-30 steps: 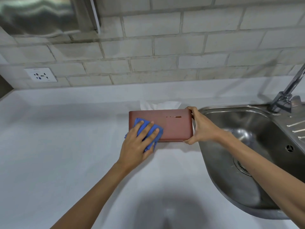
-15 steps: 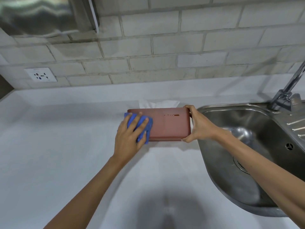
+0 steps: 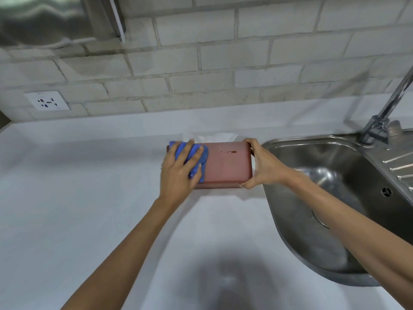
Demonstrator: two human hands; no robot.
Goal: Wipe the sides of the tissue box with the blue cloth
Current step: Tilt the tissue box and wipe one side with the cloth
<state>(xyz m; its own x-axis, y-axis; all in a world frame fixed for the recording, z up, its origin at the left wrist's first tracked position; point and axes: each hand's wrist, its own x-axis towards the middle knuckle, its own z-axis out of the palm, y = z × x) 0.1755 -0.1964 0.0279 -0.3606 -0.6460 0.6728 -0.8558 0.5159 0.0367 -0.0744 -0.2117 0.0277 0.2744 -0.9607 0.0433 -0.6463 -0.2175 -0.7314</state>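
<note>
A reddish-brown tissue box [image 3: 225, 166] stands on the white counter [image 3: 89, 198], its broad side facing me and a white tissue [image 3: 214, 137] sticking up behind its top edge. My left hand [image 3: 178, 173] presses a crumpled blue cloth [image 3: 199, 159] flat against the left end of that side. My right hand [image 3: 261, 164] grips the box's right end, thumb at the bottom corner and fingers over the top corner.
A stainless steel sink [image 3: 335, 198] lies right beside the box, with a tap [image 3: 384, 117] at its back and a ribbed drainer [image 3: 400, 162] on the right. A grey brick wall with a socket [image 3: 47, 101] rises behind the counter.
My left hand has slid the blue cloth left and upward along the box's front side, from the lower left-middle to the top left corner. My right hand has stayed on the box's right end.
</note>
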